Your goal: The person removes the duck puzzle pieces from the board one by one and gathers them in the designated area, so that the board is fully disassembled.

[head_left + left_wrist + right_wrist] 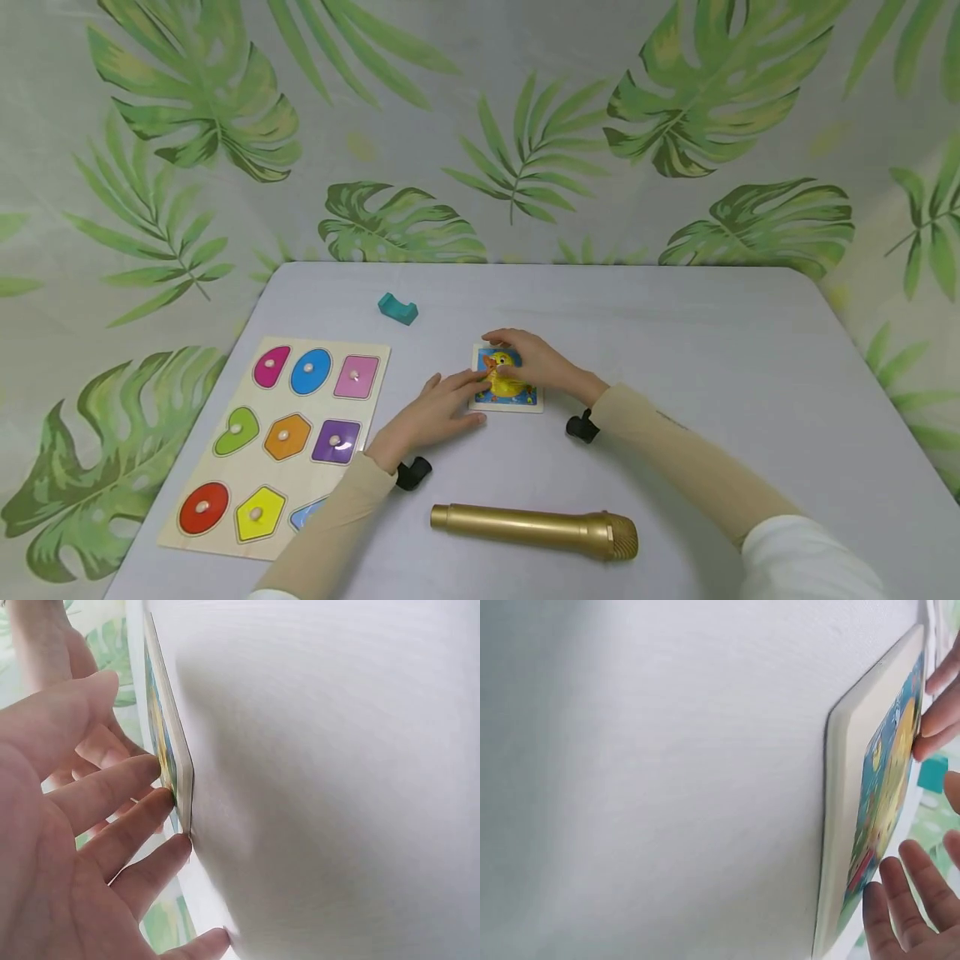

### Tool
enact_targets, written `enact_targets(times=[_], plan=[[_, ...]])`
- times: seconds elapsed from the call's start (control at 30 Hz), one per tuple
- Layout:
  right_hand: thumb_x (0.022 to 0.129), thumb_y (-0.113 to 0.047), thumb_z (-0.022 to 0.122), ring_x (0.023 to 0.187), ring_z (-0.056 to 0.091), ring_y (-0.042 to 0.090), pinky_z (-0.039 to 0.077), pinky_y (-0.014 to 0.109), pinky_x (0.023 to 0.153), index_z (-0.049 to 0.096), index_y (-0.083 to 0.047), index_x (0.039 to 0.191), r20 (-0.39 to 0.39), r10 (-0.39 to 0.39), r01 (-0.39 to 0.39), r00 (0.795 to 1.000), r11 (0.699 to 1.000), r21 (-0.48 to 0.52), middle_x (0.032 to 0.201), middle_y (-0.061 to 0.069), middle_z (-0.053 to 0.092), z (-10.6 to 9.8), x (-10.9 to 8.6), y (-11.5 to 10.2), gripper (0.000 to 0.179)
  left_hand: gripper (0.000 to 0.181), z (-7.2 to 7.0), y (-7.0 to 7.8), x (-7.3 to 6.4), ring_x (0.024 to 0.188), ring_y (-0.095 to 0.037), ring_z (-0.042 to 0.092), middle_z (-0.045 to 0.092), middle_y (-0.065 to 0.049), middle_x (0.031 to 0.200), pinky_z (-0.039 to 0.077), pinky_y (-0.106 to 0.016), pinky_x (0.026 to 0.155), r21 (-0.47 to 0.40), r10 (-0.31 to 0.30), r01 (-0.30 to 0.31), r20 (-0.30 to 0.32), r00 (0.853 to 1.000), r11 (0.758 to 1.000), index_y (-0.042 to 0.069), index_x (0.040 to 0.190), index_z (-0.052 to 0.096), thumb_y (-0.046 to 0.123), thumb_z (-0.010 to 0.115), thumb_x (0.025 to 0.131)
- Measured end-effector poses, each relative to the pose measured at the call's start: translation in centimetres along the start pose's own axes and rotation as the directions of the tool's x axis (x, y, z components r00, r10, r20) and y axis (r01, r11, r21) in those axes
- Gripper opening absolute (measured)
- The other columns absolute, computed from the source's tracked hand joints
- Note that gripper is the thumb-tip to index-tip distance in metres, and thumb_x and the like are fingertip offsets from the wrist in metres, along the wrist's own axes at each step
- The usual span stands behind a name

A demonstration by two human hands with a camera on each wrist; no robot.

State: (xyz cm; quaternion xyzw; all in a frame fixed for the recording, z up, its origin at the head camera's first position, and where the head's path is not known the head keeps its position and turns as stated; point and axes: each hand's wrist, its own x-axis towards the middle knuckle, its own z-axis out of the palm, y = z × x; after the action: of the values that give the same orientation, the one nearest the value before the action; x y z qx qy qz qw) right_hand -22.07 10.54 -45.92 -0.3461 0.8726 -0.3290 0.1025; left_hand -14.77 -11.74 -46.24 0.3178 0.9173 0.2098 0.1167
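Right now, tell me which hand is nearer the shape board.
Left: the left hand is just right of the shape board; the right hand is farther right, at the duck tile.

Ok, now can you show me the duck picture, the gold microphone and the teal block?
Duck picture (512, 389): head view, on the duck's yellow body.
Gold microphone (531, 527): head view, middle of its handle.
Teal block (397, 312): head view, on the side below its dip.

Head cam above, fwd/down, wrist cams close, edge-on, all incl. duck board (512, 389)
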Motion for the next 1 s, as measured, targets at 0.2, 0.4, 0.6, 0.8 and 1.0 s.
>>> enact_targets(times=[0.2,0.4,0.6,0.8,1.0], plan=[[0.088,-0.009,0.069,0.112,0.050,0.027,0.040,0.043,0.099,0.053,-0.003,0.131,0.020,0.019,-0.018,1.000,0.999,-0.044,0.124,0.012,0.058,0.4,0.7,-0.6,0.047,0.057,0.1,0.3,0.0,0.139,-0.025,0.028,0.036,-0.010,0.149,0.017,-0.062,0.108,0.019,0.000,0.001,-0.013,1.000,1.000,0.008,0.143,0.046,0.039,0.055,0.096],[0.084,-0.004,0.068,0.112,0.049,0.027,0.040,0.042,0.099,0.058,-0.003,0.125,0.033,0.044,-0.041,0.998,0.994,-0.096,0.119,0.009,0.057,0.8,1.2,-0.8,0.042,0.056,0.1,0.5,0.1,0.137,-0.026,0.031,0.038,-0.011,0.147,0.018,-0.064,0.106,0.026,0.005,-0.004,-0.017,1.000,1.000,0.007,0.142,0.046,0.037,0.057,0.096],[0.083,-0.002,0.069,0.113,0.047,0.028,0.041,0.043,0.099,0.058,-0.002,0.124,0.043,0.081,-0.075,0.996,0.988,-0.135,0.121,0.011,0.055,0.8,1.4,-1.5,0.042,0.057,0.0,0.6,0.2,0.137,-0.026,0.030,0.038,-0.011,0.147,0.020,-0.064,0.105,0.057,0.001,-0.001,-0.007,1.000,0.998,0.009,0.143,0.045,0.037,0.057,0.096],[0.079,0.006,0.066,0.108,0.050,0.028,0.043,0.041,0.097,0.060,0.000,0.121,0.052,0.108,-0.102,0.993,0.990,-0.093,0.116,0.014,0.053,0.9,1.9,-1.5,0.043,0.056,-0.1,1.0,0.3,0.134,-0.027,0.035,0.041,-0.014,0.144,0.024,-0.066,0.102,0.080,0.018,-0.017,-0.012,1.000,0.997,0.008,0.142,0.046,0.034,0.060,0.095],[0.075,0.009,0.065,0.092,0.049,0.023,0.045,0.035,0.084,0.062,-0.001,0.118,0.045,0.156,-0.157,0.987,0.987,0.020,0.108,0.012,0.053,0.9,2.6,-0.5,0.045,0.055,-0.2,1.3,0.4,0.132,-0.028,0.037,0.041,-0.014,0.144,0.025,-0.067,0.101,0.072,0.003,-0.003,0.001,1.000,0.997,0.008,0.142,0.046,0.031,0.061,0.094]])
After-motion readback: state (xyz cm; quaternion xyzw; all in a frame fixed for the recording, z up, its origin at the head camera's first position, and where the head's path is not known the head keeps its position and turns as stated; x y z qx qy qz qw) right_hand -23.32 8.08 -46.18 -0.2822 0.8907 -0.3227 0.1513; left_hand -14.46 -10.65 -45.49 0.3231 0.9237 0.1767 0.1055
